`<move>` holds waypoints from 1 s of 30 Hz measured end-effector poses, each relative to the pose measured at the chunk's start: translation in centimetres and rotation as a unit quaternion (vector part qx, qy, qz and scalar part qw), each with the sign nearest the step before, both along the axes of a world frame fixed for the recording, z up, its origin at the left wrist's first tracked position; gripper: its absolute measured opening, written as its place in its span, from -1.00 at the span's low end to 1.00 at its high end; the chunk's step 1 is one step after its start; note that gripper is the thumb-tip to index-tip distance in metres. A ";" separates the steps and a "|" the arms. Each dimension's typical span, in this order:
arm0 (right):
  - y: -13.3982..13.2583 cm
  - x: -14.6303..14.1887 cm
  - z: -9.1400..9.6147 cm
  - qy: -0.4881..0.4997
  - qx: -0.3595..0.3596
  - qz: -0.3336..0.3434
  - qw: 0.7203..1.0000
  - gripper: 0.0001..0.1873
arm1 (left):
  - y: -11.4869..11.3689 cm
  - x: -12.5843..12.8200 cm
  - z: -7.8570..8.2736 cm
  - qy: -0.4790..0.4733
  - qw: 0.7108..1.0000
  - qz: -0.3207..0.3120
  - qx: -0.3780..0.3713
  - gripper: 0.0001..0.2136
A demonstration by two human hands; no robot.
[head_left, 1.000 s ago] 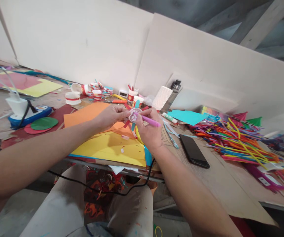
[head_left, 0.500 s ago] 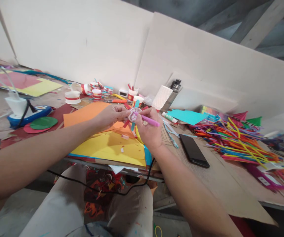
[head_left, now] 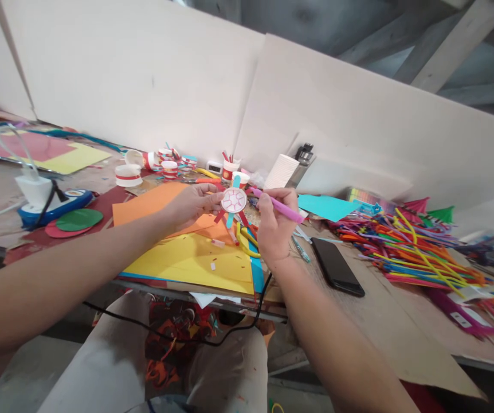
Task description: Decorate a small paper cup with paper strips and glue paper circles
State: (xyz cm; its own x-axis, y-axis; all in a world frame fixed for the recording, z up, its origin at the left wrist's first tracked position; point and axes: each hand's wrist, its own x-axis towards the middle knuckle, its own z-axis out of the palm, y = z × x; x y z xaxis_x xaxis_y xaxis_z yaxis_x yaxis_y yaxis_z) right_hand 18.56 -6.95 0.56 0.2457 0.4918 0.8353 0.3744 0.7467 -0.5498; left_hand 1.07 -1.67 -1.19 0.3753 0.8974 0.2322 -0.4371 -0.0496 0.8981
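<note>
My left hand [head_left: 193,205] pinches a small white paper disc [head_left: 234,200] by its left edge. The disc has pink lines drawn on its face, and red and teal strips stick out from behind it. My right hand [head_left: 275,223] is closed round a pink marker [head_left: 279,206], whose tip points left, just right of the disc and apart from it. Both hands hover above yellow and orange paper sheets [head_left: 195,258] at the front edge of the table.
A black phone [head_left: 336,265] lies right of my right hand. Beyond it spreads a heap of coloured pipe cleaners [head_left: 406,246]. Paper cups [head_left: 282,171], small decorated cups [head_left: 128,175] and a charger on a blue base [head_left: 53,205] stand on the table. A black cable hangs over my lap.
The marker tip has lifted off the disc and my right hand has moved a little to the right. The disc's face now shows fully. The view has shifted slightly.
</note>
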 end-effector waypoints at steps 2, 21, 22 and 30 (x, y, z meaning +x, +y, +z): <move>0.4 -0.1 -0.1 0.055 -0.036 0.017 0.998 -0.88 | 0.1 0.1 -0.1 -0.013 1.000 -0.001 -0.010 -0.69; 2.0 -0.8 -1.3 0.137 -0.293 0.170 0.931 -0.61 | -0.3 0.9 0.0 -0.050 0.998 0.007 -0.033 -0.71; 2.2 -0.6 -1.5 0.143 -0.295 0.174 0.928 -0.62 | -0.3 0.8 -0.1 -0.044 0.999 0.004 -0.031 -0.70; 2.5 -0.5 -1.8 0.150 -0.293 0.200 0.923 -0.62 | -0.4 0.7 0.1 -0.009 1.000 0.015 -0.006 -0.71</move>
State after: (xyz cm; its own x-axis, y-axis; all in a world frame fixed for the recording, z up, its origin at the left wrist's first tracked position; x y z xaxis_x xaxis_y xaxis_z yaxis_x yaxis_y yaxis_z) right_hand 18.10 -4.43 -1.23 0.1232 0.9389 0.3214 -0.1015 0.3340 -0.9371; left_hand 1.74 -2.05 -1.11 0.3445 0.9107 0.2281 -0.4522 -0.0520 0.8904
